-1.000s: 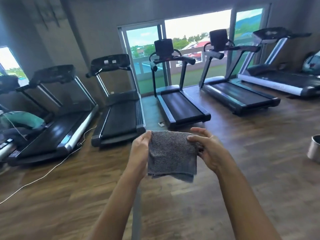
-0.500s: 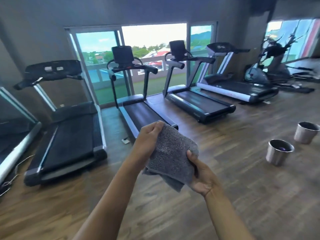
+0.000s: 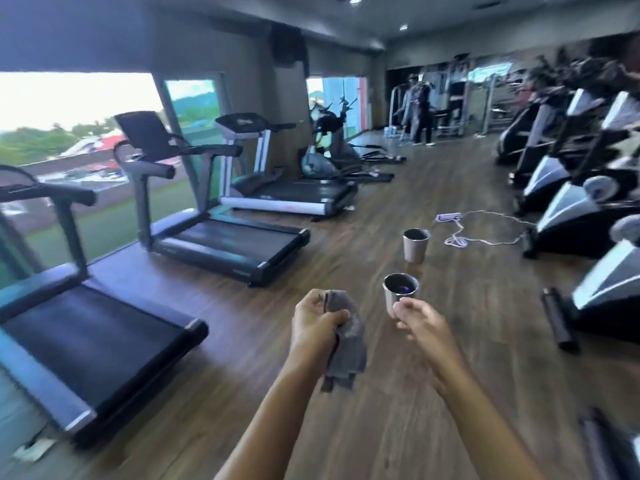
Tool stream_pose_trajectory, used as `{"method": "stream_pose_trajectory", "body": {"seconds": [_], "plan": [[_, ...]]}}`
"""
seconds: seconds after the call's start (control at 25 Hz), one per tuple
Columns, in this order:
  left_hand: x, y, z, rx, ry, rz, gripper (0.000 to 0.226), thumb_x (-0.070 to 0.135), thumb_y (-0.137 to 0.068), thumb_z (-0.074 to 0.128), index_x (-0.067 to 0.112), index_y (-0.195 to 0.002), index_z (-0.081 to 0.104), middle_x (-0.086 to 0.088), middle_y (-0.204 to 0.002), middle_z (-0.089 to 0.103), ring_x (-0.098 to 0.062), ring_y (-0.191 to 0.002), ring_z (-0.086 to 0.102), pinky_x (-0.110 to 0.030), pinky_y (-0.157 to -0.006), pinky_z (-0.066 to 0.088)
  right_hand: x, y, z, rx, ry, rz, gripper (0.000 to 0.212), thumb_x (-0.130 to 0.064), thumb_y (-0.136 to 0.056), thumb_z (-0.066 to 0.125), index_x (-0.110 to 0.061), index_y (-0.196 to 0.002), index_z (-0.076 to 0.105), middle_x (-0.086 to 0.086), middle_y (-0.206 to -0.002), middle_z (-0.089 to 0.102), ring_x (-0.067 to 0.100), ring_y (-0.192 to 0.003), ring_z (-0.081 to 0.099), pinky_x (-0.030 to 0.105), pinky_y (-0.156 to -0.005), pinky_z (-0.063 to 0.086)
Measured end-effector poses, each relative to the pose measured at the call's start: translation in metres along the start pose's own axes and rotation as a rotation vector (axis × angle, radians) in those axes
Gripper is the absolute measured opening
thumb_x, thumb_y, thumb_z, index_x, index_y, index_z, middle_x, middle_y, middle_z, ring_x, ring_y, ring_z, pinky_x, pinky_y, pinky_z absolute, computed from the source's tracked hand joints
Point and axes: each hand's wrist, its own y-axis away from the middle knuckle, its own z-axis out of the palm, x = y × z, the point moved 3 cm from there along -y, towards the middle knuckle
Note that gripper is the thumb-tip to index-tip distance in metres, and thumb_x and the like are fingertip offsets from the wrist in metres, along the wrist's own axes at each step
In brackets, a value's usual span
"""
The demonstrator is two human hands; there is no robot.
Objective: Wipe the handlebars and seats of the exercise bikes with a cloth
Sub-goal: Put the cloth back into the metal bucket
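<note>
A grey cloth (image 3: 346, 341) hangs crumpled from my left hand (image 3: 313, 322), whose fingers grip its upper end. My right hand (image 3: 420, 325) is held out beside it with loosely curled fingers and holds nothing. A row of exercise bikes (image 3: 588, 209) with black and silver bodies lines the right side of the room, well ahead of both hands. Their handlebars and seats are blurred and partly cut off by the frame edge.
Treadmills (image 3: 221, 233) stand along the windows on the left. Two metal buckets (image 3: 401, 294) (image 3: 415, 244) sit on the wooden floor ahead. A white cable (image 3: 485, 233) trails across the floor toward the bikes. People (image 3: 420, 112) stand by machines at the far end.
My view has swung right from the treadmills toward the bikes. My right hand has let go of the cloth, which now hangs from my left hand alone.
</note>
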Motion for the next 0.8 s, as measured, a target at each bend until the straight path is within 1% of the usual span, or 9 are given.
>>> {"method": "stream_pose_trajectory", "body": {"seconds": [0.08,0.16,0.28,0.32,0.44,0.56,0.6,0.68,0.8], "plan": [[-0.008,-0.055,0.045,-0.04,-0.062,0.046,0.022,0.014,-0.057,0.069,0.028,-0.074,0.066,-0.002,-0.074,0.072,-0.025,-0.077,0.068,-0.055,-0.082,0.056,-0.006,-0.047,0.005,-0.169,-0.091,0.033,0.033,-0.038,-0.098,0.056,-0.017,-0.124,0.062,-0.012,-0.092,0.07,-0.001,-0.079,0.063,0.014,-0.066,0.046],[-0.005,-0.103,0.09,-0.112,-0.065,0.089,0.013,0.017,-0.073,0.067,0.029,-0.079,0.069,-0.002,-0.079,0.075,-0.025,-0.083,0.072,-0.052,-0.082,0.058,-0.014,-0.106,0.012,-0.278,-0.12,0.059,0.039,-0.051,-0.093,0.057,-0.019,-0.116,0.063,-0.013,-0.082,0.073,-0.001,-0.074,0.069,0.015,-0.068,0.05],[0.008,-0.174,0.136,-0.363,0.094,0.053,0.028,0.027,-0.105,0.048,0.024,-0.098,0.075,0.0,-0.094,0.078,-0.014,-0.095,0.073,-0.03,-0.079,0.059,-0.025,-0.205,0.013,-0.183,-0.154,0.039,0.071,-0.067,-0.066,0.082,-0.016,-0.114,0.067,0.007,-0.106,0.076,0.021,-0.103,0.072,0.041,-0.097,0.054],[0.011,-0.206,0.145,-0.42,0.128,0.042,0.031,0.026,-0.107,0.043,0.021,-0.102,0.074,0.001,-0.097,0.078,-0.012,-0.095,0.073,-0.027,-0.078,0.057,-0.027,-0.243,0.011,-0.138,-0.197,0.042,0.072,-0.063,-0.062,0.087,-0.014,-0.112,0.069,0.011,-0.107,0.076,0.026,-0.105,0.072,0.047,-0.1,0.052],[0.003,-0.311,0.153,-0.415,-0.092,0.178,0.023,0.012,-0.095,0.054,0.023,-0.101,0.073,0.004,-0.096,0.074,-0.015,-0.092,0.068,-0.039,-0.084,0.055,-0.031,-0.333,0.009,-0.048,-0.308,0.1,0.045,-0.027,-0.077,0.084,0.0,-0.11,0.07,0.024,-0.101,0.074,0.036,-0.096,0.072,0.052,-0.091,0.056],[-0.006,-0.421,0.154,-0.284,-0.239,0.301,0.042,0.02,-0.075,0.066,0.039,-0.112,0.065,0.013,-0.115,0.06,-0.016,-0.114,0.055,-0.037,-0.101,0.047,-0.032,-0.413,0.006,-0.034,-0.22,0.133,0.019,-0.004,-0.092,0.065,0.003,-0.109,0.067,0.019,-0.089,0.075,0.03,-0.081,0.073,0.043,-0.079,0.058],[-0.002,-0.451,0.155,-0.326,-0.257,0.306,0.052,0.026,-0.071,0.068,0.045,-0.119,0.061,0.016,-0.126,0.052,-0.012,-0.124,0.047,-0.032,-0.105,0.042,-0.036,-0.437,0.005,-0.048,-0.17,0.123,0.014,-0.002,-0.094,0.062,0.001,-0.106,0.068,0.017,-0.089,0.075,0.028,-0.08,0.073,0.041,-0.079,0.058],[-0.001,-0.512,0.168,-0.6,-0.225,0.242,0.061,0.029,-0.073,0.075,0.04,-0.131,0.058,0.016,-0.14,0.049,-0.006,-0.13,0.045,-0.022,-0.105,0.04,-0.044,-0.488,0.002,-0.091,-0.103,0.083,0.012,-0.002,-0.095,0.061,-0.001,-0.103,0.069,0.018,-0.095,0.074,0.026,-0.083,0.072,0.037,-0.078,0.058],[0.004,-0.596,0.2,-0.907,-0.2,0.184,0.035,0.011,-0.085,0.077,0.008,-0.119,0.069,-0.006,-0.116,0.072,-0.014,-0.104,0.067,-0.029,-0.094,0.052,-0.054,-0.561,-0.012,-0.104,-0.074,0.017,0.018,-0.001,-0.094,0.06,0.004,-0.11,0.067,0.021,-0.101,0.071,0.028,-0.091,0.069,0.036,-0.083,0.058]]}}
